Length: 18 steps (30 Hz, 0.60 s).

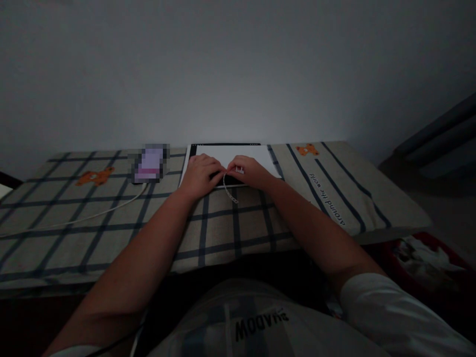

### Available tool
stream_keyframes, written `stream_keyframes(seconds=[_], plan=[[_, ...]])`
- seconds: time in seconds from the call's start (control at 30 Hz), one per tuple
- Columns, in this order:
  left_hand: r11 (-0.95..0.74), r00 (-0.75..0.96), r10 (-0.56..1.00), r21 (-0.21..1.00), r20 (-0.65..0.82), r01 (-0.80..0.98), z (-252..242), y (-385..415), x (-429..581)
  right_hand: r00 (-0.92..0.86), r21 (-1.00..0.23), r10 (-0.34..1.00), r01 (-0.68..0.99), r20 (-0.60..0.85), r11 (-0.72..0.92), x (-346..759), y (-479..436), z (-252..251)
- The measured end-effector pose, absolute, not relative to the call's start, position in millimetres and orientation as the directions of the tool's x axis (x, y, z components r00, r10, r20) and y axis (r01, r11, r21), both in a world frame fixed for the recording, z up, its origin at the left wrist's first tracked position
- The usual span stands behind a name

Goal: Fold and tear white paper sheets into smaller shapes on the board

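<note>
At the near edge of the glowing light pad [230,152], two hands pinch a white strip [230,192].
Fingertips of the left hand [201,174] and right hand [249,171] meet on it, probably to use the backlight; its loose end curls onto the plaid cloth [223,228].

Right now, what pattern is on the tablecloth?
The tablecloth is beige with dark blue check lines and orange bear prints; the head view shows it best.

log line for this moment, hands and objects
left hand, right hand: meeting at top of white strip, grip unclear | beneath: white sheet | surface: checked cloth
</note>
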State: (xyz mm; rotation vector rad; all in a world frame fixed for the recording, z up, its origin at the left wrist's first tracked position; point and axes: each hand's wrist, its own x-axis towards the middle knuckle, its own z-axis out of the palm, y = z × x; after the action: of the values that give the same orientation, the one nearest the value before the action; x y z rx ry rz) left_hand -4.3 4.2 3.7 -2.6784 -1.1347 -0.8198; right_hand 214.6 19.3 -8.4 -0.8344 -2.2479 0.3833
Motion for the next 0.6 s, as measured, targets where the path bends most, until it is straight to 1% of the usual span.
stream_keyframes(seconds=[0.33, 0.47, 0.6], plan=[[-0.721, 0.571, 0.63, 0.126, 0.526, 0.681, 8.0, 0.7, -2.9, -0.566, -0.47, 0.638, 0.433, 0.522, 0.769, 216.6, 20.3, -8.5], [-0.728, 0.578, 0.628, 0.133, 0.521, 0.672, 7.3, 1.8, -3.4, -0.568, -0.453, 0.606, 0.404, 0.557, 0.795, 216.3, 19.7, -8.0], [-0.721, 0.571, 0.638, 0.142, 0.516, 0.678, 7.8, 2.2, -3.9, -0.589, -0.449, 0.585, 0.379, 0.558, 0.809, 216.3, 18.4, -6.9]])
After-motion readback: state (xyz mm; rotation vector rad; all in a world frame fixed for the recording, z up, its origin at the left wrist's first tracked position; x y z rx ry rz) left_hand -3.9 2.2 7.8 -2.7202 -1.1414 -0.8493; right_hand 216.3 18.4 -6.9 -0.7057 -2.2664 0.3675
